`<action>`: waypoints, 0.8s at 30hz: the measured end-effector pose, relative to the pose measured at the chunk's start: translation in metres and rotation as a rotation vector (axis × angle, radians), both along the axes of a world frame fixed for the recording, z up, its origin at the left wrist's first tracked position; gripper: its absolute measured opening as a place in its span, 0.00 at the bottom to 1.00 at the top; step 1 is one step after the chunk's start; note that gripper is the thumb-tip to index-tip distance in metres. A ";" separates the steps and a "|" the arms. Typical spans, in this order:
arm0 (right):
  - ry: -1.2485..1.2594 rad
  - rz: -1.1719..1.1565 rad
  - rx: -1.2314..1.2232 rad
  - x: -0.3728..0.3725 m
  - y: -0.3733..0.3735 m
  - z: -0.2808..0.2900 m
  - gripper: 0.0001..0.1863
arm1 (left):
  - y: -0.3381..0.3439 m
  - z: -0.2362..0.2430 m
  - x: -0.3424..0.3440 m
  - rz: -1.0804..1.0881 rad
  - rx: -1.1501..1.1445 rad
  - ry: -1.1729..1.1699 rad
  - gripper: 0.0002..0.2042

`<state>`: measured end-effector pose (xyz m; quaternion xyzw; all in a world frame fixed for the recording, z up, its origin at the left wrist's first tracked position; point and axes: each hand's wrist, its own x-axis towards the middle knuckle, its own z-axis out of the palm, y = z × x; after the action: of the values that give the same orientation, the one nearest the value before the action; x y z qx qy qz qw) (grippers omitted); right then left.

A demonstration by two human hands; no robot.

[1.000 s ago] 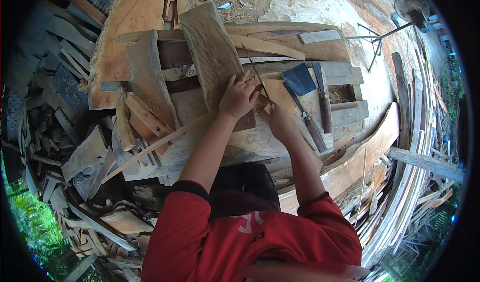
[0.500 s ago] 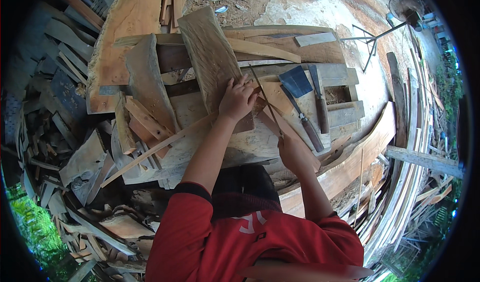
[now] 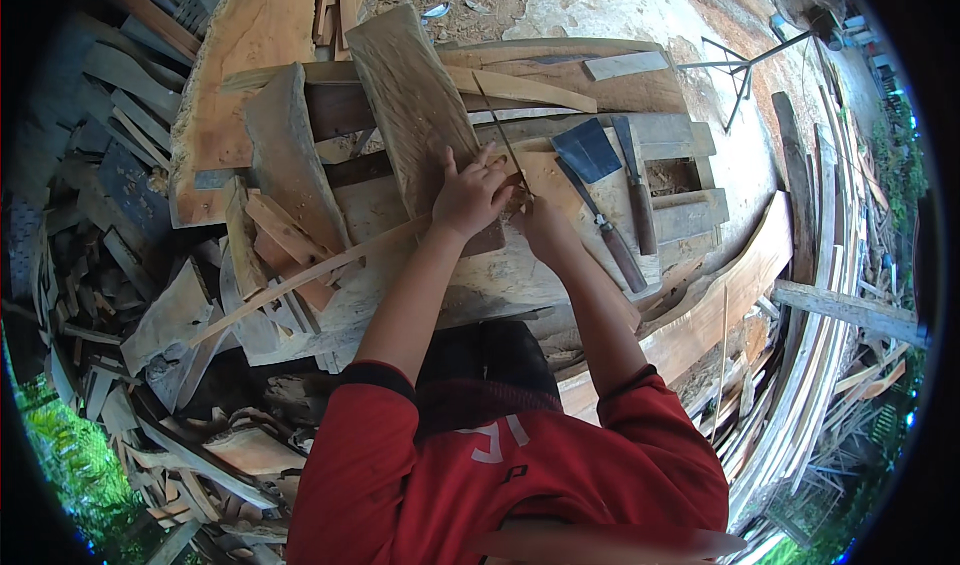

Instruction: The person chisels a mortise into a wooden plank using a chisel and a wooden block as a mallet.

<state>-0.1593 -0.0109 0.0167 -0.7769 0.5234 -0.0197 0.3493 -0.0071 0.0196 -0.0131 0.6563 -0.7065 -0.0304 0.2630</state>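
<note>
My left hand (image 3: pixel 470 195) presses flat on the near end of a long grey carved plank (image 3: pixel 415 105) that leans up and away over the workbench. My right hand (image 3: pixel 543 227) sits just to its right, gripping the handle of a thin saw blade (image 3: pixel 498 125) whose narrow edge runs up along the plank's right side. Both forearms come up from my red sleeves at the bottom.
A broad-bladed hatchet (image 3: pixel 590 165) and a long knife (image 3: pixel 636 180) with wooden handles lie on the bench to the right. A thick slab (image 3: pixel 285 160) and offcuts (image 3: pixel 280 235) crowd the left. Curved planks (image 3: pixel 720 305) and scrap wood ring the bench; a metal stand (image 3: pixel 745 75) stands beyond.
My right hand drew the thin blade back toward me half a second ago, then pushed it forward again beside my left hand. My left hand stayed on the plank.
</note>
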 end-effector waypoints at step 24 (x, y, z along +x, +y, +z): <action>0.060 -0.098 0.033 -0.047 0.074 0.025 0.12 | -0.001 -0.005 0.003 -0.041 -0.011 0.054 0.08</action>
<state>-0.2066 0.0630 0.0415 -0.7447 0.5715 -0.0048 0.3447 -0.0041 0.0191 -0.0176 0.6391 -0.7128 -0.0497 0.2847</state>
